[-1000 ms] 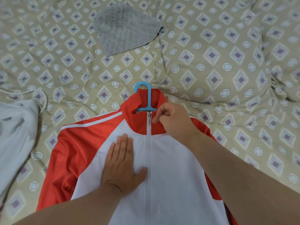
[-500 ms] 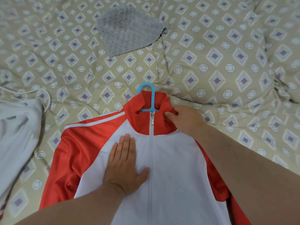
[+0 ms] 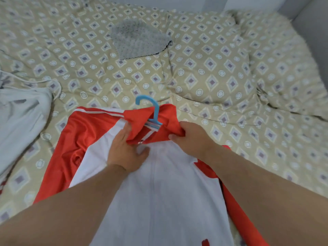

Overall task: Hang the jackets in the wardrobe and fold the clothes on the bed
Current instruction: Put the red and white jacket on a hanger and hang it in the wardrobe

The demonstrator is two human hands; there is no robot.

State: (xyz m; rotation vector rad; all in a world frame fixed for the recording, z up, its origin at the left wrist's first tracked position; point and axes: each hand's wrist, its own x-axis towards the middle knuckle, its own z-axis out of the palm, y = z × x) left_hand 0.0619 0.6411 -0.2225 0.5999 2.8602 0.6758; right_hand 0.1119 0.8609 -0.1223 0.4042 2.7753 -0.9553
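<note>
A red and white zip jacket (image 3: pixel 165 189) lies front-up on the bed, with a blue plastic hanger (image 3: pixel 152 112) inside it, its hook sticking out above the red collar. My left hand (image 3: pixel 126 151) grips the collar's left side, fingers tucked under the red cloth. My right hand (image 3: pixel 193 139) grips the collar's right side, bunching it. The collar is lifted and twisted to the left. The image is slightly blurred.
The bed is covered by a beige quilt (image 3: pixel 221 73) with a diamond pattern. A grey knobbly cloth (image 3: pixel 138 39) lies further up the bed. A pale grey garment (image 3: pixel 19 121) with a cord lies at the left edge. A grey wall edge (image 3: pixel 312 32) stands at the right.
My left hand left the white chest panel and took hold of the collar's left side. My right hand closed on the right side. The collar and hanger rose and tilted left.
</note>
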